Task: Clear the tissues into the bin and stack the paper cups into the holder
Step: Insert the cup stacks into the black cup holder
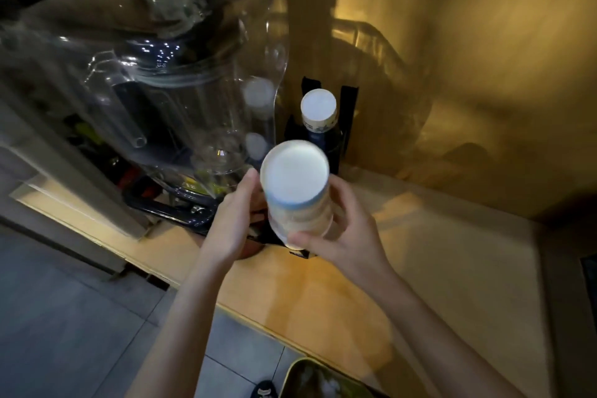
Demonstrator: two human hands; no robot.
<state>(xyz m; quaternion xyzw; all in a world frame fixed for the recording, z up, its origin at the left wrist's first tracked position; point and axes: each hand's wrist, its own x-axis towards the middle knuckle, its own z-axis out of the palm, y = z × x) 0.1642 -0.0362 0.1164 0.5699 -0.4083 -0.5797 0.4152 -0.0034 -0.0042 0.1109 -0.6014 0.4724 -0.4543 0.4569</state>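
I am at the stacking step, and to do it well I want to keep the inverted stack of paper cups (295, 191) plumb over the holder's post, both sides supported, and lower it straight so the rims nest rather than catch on the black uprights. A tilt here would jam the lowest cup, I judge.

My left hand (237, 213) lies flat against the stack's left side, fingers together and pressed to the wall, thumb up near the top edge. My right hand (339, 229) cups the lower right of the stack, fingers curled round it and the thumb across the front near the bottom rim. So the cups sit between the two hands, bases up, just above the wooden table (420, 268).

The holder (347, 113) stands just beyond my fingertips, already carrying another upturned cup pile (318, 107). To the left of my left hand sits a large clear water jug (155, 74). I cannot see tissues or a bin clearly here.
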